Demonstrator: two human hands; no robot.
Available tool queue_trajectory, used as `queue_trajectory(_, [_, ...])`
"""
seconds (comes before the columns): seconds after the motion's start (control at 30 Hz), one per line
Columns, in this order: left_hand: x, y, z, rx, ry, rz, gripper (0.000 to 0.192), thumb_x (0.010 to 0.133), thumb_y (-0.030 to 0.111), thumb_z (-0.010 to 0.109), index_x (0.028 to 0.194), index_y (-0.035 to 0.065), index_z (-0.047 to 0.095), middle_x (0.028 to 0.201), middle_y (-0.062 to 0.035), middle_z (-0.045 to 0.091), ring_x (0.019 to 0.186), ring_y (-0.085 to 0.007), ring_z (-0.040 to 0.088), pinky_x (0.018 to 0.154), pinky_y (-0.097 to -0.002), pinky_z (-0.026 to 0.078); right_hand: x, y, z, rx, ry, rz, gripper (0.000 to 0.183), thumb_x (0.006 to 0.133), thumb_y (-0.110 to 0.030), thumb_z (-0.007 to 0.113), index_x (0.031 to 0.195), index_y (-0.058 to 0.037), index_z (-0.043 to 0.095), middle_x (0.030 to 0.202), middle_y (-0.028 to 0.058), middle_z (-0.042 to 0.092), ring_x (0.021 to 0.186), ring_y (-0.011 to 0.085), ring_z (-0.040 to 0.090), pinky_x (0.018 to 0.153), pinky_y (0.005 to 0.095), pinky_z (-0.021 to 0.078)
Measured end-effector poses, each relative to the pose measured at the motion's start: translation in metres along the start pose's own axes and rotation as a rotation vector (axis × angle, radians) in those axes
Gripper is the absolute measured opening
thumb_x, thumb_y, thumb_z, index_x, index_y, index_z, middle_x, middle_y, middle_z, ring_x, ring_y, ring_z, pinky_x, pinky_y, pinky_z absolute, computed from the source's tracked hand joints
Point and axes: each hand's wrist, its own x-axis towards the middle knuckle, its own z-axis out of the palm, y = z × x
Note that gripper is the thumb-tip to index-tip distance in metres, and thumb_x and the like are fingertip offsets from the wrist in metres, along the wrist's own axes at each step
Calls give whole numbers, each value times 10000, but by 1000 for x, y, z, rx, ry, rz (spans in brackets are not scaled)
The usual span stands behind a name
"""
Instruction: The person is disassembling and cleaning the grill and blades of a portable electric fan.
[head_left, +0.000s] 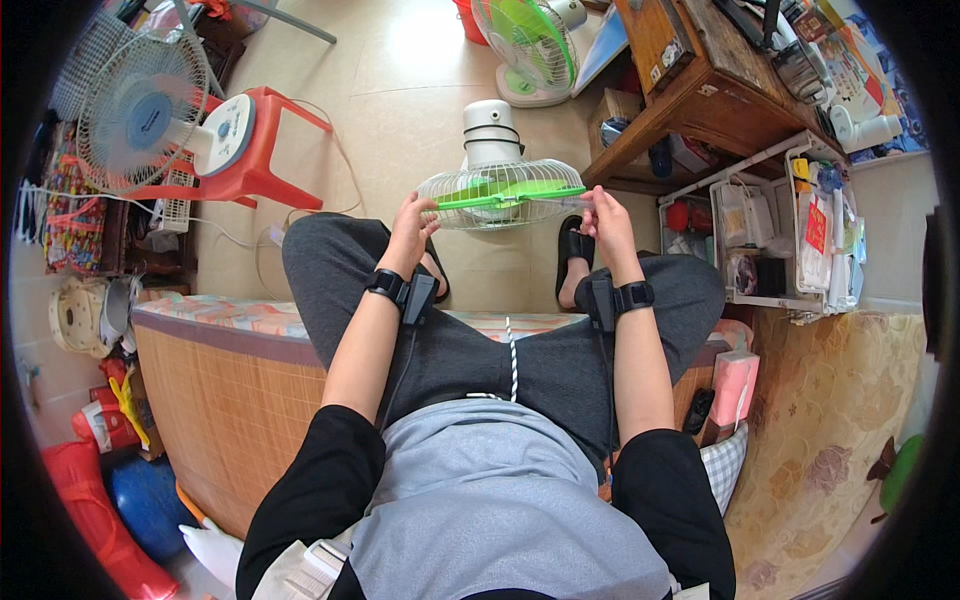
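Observation:
A white and green electric fan (491, 135) stands on the floor in front of my knees, its round wire guard (499, 172) with a bright green rim facing me. Green blades show through the wires. At the left end of the rim, my left hand (409, 229) has its fingertips on the guard's edge. My right hand (609, 223) is at the opposite end, fingers bent, with a slim translucent object (571, 202) at the fingertips; whether it is a screwdriver I cannot tell. Both wrists wear black straps with small dark boxes.
A blue and white fan (150, 124) rests on a red plastic stool (262, 150) at the left. Another green fan (525, 45) stands behind. A wooden desk (705, 90) and a white wire rack (765, 300) are at the right. I sit on a bamboo-matted bed (225, 375); a cable crosses the floor.

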Motion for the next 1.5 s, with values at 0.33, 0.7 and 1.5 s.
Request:
queue_trajectory(0.33, [0,0,0,20,-1,9,754,721,90,556,1367,40,171,969,-80,453,788,-173,447,669,-273,407,1,-2,0,274,-113,-61,197,903,-206,476,895,-16,525,608,6,462,491,78,400,451,204,332])
queue_trajectory(0.7, [3,-3,-3,29,-17,-4,724,736,92,548,1356,40,177,1111,-116,413,846,-210,453,732,-316,423,-3,-8,9,80,-16,-75,205,906,-179,463,952,-8,566,605,-18,444,481,49,363,424,181,304])
queue_trajectory(1.5, [0,1,0,18,-31,4,779,717,80,575,1370,33,154,977,-76,466,803,-162,458,692,-282,408,-2,-10,-1,37,-31,-115,249,906,-196,458,1047,-11,547,709,23,540,502,50,435,460,172,358])
